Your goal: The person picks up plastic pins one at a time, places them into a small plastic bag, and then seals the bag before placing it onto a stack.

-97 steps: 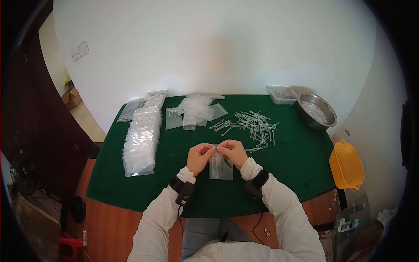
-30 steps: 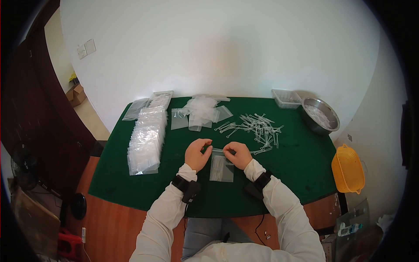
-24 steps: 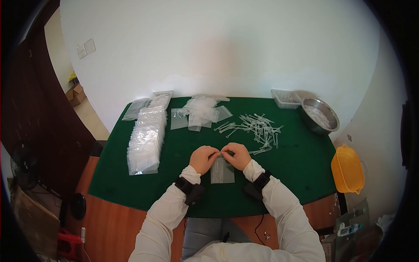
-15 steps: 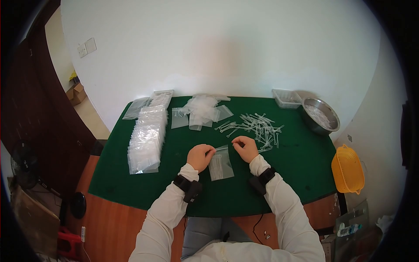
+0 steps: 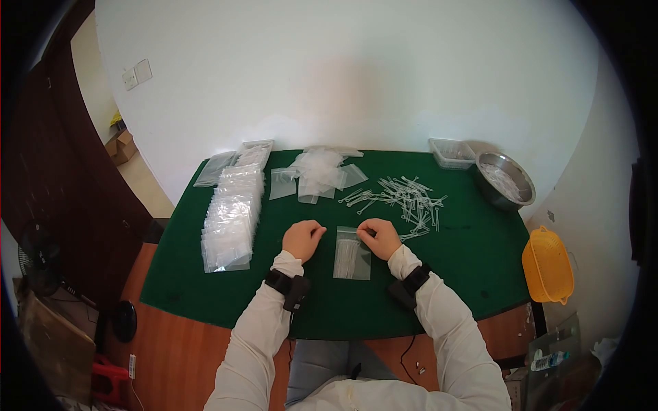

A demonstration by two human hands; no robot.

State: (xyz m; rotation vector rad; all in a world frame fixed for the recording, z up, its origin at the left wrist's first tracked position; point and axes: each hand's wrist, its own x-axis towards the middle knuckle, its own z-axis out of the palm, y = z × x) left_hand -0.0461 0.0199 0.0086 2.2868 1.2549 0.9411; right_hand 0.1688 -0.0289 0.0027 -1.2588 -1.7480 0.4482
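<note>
In front of me a clear zip bag (image 5: 353, 259) lies flat, with several thin clear plastic sticks inside. My right hand (image 5: 380, 238) pinches the bag's top right corner. To the left of the bag, apart from it, my left hand (image 5: 303, 240) is closed with its fingers curled, and nothing shows in them. Beyond my right hand is a loose pile of clear looped plastic sticks (image 5: 413, 198). Flat zip bags (image 5: 319, 171) are heaped at the back middle, and a long row of filled bags (image 5: 232, 219) overlaps on the left.
The green-covered table (image 5: 329, 315) meets a white wall. At the back right stand a clear plastic tray (image 5: 452, 163) and a metal bowl (image 5: 526, 196) of sticks. A yellow basket (image 5: 546, 267) sits off the right edge. Another tray (image 5: 266, 144) is at the back left.
My left hand has let go of the bag's top edge and moved left. My right hand has moved left onto the bag's corner. The bag has straightened and shifted slightly right.
</note>
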